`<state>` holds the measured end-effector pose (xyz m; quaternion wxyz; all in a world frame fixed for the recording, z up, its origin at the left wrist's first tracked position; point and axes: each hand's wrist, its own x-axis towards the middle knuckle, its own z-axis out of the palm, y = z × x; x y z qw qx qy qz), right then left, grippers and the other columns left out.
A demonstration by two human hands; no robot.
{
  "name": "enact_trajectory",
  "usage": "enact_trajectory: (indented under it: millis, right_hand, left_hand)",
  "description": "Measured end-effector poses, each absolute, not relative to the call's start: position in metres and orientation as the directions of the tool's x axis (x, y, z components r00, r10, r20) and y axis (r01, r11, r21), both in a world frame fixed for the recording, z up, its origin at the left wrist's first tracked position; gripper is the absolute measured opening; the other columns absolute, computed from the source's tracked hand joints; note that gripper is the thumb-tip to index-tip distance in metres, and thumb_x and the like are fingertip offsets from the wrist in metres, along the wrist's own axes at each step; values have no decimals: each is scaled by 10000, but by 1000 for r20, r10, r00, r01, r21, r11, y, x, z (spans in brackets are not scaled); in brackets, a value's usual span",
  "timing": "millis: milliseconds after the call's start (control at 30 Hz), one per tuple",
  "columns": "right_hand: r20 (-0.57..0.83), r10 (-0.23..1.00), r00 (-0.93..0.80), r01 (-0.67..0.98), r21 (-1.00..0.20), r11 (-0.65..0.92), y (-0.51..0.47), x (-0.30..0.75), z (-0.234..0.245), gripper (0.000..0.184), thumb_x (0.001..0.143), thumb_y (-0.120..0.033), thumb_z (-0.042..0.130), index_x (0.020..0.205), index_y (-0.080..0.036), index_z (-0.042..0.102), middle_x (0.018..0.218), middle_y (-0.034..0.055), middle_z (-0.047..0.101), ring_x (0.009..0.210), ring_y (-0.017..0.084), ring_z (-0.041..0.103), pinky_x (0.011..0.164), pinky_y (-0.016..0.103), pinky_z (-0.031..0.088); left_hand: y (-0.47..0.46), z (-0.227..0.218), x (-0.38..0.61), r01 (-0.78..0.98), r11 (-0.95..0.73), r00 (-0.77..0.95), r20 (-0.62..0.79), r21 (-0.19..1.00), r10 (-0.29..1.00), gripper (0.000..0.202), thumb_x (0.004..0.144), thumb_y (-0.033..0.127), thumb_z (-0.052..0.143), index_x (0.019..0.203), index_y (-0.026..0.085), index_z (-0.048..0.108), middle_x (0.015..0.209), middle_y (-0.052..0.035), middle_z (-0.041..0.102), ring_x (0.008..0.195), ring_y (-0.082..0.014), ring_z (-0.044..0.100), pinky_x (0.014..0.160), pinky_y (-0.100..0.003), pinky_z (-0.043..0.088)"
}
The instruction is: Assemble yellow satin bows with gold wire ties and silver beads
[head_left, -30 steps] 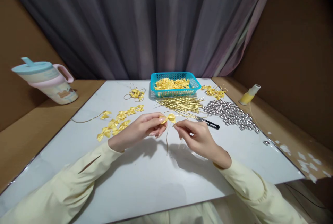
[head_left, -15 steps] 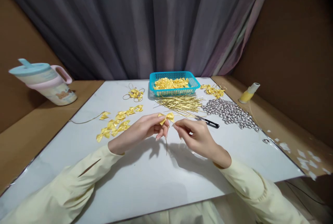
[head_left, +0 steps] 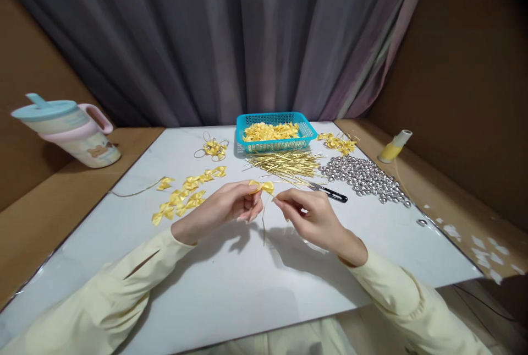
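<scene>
Between the thumb and fingers of my left hand is a yellow ribbon bow, held above the middle of the white table. A thin gold-beige cord dangles below the bow. Just to the right, my right hand has its thumb and forefinger pinched on what looks like the upper part of this cord, close to the bow. Its fingertips hide the exact grip. Several loose yellow bows lie left of my left hand, one with a cord attached.
A blue basket of yellow bows stands at the back, behind a pile of gold twist ties. A black-handled cutter and silver beads lie right. Bow bundles flank the basket. A tumbler and thread spool stand outermost.
My left hand has shifted slightly left with the bow, and its lower fingers have curled in. A small gap has opened between the bow and my right fingertips. The right hand stays nearly still.
</scene>
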<state>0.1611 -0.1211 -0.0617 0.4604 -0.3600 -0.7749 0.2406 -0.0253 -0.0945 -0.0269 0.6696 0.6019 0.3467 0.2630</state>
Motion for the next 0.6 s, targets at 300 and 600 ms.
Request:
enact_trajectory:
  millis: [300, 600]
  right_hand:
    - [269, 926, -266, -88, -963, 255, -111, 168, -58, 110, 755, -280, 632, 730, -177, 662, 945, 47, 599, 625, 79, 521, 483, 196, 425]
    - [110, 922, -371, -189, -981, 41, -109, 162, -62, 115, 748, -265, 644, 731, -152, 662, 702, 10, 627, 629, 102, 585, 660, 265, 492]
  left_hand:
    - [-94, -29, -29, 220, 29, 635, -165, 975, 755, 359, 903, 326, 370, 605, 151, 467, 564, 19, 483, 500, -94, 359, 530, -242, 317]
    - [-97, -31, -26, 322, -100, 662, -149, 941, 735, 345, 917, 356, 343, 670, 157, 481, 610, 24, 494, 543, -101, 415, 565, -242, 360]
